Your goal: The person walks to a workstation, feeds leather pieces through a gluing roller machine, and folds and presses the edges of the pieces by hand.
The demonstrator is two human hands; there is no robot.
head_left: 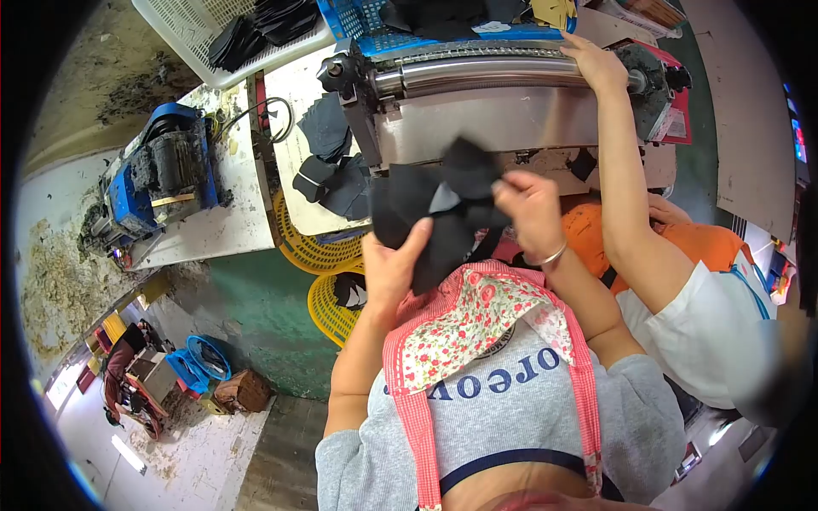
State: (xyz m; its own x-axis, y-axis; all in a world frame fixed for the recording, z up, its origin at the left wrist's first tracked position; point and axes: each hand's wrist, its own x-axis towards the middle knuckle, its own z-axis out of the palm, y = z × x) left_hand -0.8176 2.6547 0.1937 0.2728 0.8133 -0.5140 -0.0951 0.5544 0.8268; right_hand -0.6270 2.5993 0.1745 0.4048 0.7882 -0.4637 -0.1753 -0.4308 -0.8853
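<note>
We've got a bunch of blk pieces (436, 247) btwn our hands, pinched in our L hand (390, 266) w/ the thumb on top. Our R hand (532, 209) is at their right edge, fingers curled, but it's blurry so we can't tell if they're actually gripping. Other dark bits (345, 187) lie just past our L fingers; the metal roller (494, 75) is farther out, w/ a co-worker's hand (595, 64) at its right end.

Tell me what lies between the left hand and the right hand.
In the head view, black pieces lie between the left hand and the right hand, with a small pale patch showing among them.
</note>
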